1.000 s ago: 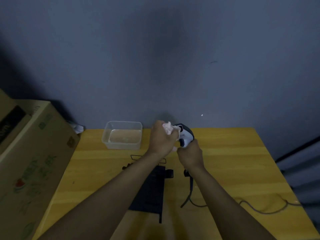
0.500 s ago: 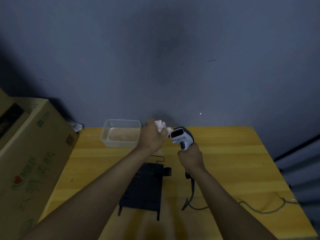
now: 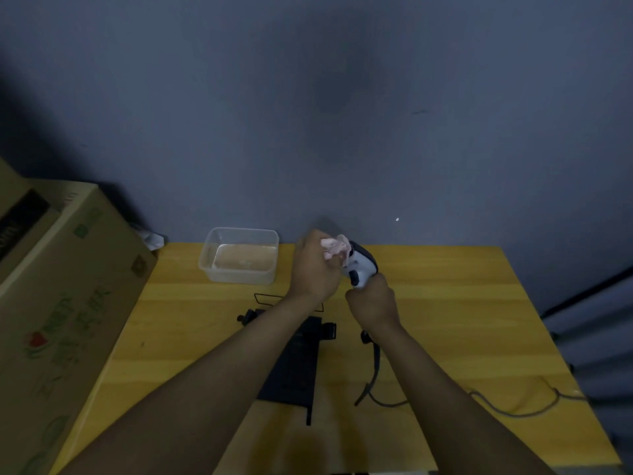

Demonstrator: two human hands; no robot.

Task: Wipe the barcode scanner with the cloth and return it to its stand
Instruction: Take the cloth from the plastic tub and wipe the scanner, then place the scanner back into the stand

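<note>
My right hand (image 3: pixel 371 299) grips the handle of a white and black barcode scanner (image 3: pixel 360 267), held upright above the yellow table (image 3: pixel 445 303). My left hand (image 3: pixel 313 269) clutches a bunched pink cloth (image 3: pixel 335 248) and presses it against the scanner's head, which it partly hides. The black stand (image 3: pixel 294 365) lies flat on the table beneath my forearms, with a thin wire bracket at its far end. The scanner's dark cable (image 3: pixel 375 365) trails down from my right hand and runs off to the right.
A clear plastic tub (image 3: pixel 239 257) holding pale liquid sits at the table's back left. A large cardboard box (image 3: pixel 61 303) stands against the left edge. A grey wall rises right behind the table. Crumpled white paper (image 3: pixel 150 238) lies behind the box.
Half a second ago the cloth was away from the scanner and its red window faced me; now my left hand has brought the cloth back onto the scanner's head.
</note>
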